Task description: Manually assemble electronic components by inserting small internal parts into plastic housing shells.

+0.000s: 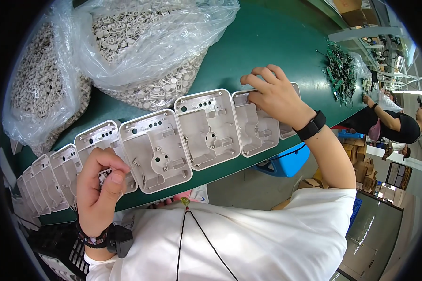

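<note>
A row of open grey-white plastic housings runs along the near edge of the table, each with ribs, posts and round holes inside. My left hand (101, 187) is closed, thumb against curled fingers, over one housing (96, 136) left of the middle; what it holds, if anything, I cannot make out. Beside it lies a fully visible housing (147, 152), and another housing (206, 131) follows to the right. My right hand (279, 96) is open, its fingers bent and apart above the upper rim of a housing (262, 133) farther right. Whether the fingertips touch it I cannot tell.
Two clear plastic bags, one large bag (173, 86) and one bag (37, 79) at far left, hold many small white plastic parts. Dark green cables (341, 70) lie heaped on the green table (267, 35). A blue stool (286, 161) stands below; another person (398, 124) is at the right.
</note>
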`<state>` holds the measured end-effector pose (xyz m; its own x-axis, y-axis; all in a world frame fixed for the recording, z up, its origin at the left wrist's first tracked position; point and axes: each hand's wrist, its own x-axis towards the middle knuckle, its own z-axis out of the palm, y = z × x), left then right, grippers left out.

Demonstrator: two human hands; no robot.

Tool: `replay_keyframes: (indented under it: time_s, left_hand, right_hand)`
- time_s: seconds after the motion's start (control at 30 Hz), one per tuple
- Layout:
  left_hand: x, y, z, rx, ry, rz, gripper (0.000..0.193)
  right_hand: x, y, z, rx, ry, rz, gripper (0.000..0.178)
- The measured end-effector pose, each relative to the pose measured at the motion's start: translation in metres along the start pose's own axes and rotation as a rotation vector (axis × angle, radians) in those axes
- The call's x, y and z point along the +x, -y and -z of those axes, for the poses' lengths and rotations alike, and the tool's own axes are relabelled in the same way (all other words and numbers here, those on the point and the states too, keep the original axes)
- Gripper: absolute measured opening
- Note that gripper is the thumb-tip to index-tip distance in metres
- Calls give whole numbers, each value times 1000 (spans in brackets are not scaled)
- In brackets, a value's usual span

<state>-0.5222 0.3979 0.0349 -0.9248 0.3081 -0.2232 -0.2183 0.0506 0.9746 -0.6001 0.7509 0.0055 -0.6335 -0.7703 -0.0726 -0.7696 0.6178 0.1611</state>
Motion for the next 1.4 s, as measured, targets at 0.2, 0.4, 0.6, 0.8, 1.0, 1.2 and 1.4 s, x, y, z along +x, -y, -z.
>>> replay_keyframes:
  time_s: [0.2,0.4,0.6,0.8,1.0,1.2,1.4]
  left_hand:
    - [-1,2,4,-21,-11,-22,19]
    - [-1,5,11,-111,-57,-21,20]
    - [3,5,5,-246,-67,14,28]
    - [10,3,-4,-592,99,191,34]
    - [15,3,-20,-585,199,239,36]
    - [14,1,-22,-664,82,284,36]
    - [12,14,3,-811,590,226,31]
  right_hand:
    - [-8,-2,9,148,3,-118,11]
    - [-20,-1,25,246,-100,-259,23]
    - [-12,8,14,228,-9,-235,24]
    - [35,78,78,254,-209,-228,26]
    - [82,148,92,568,-484,-52,21]
    - [90,151,77,644,-489,42,21]
    - [85,138,61,799,-798,31,23]
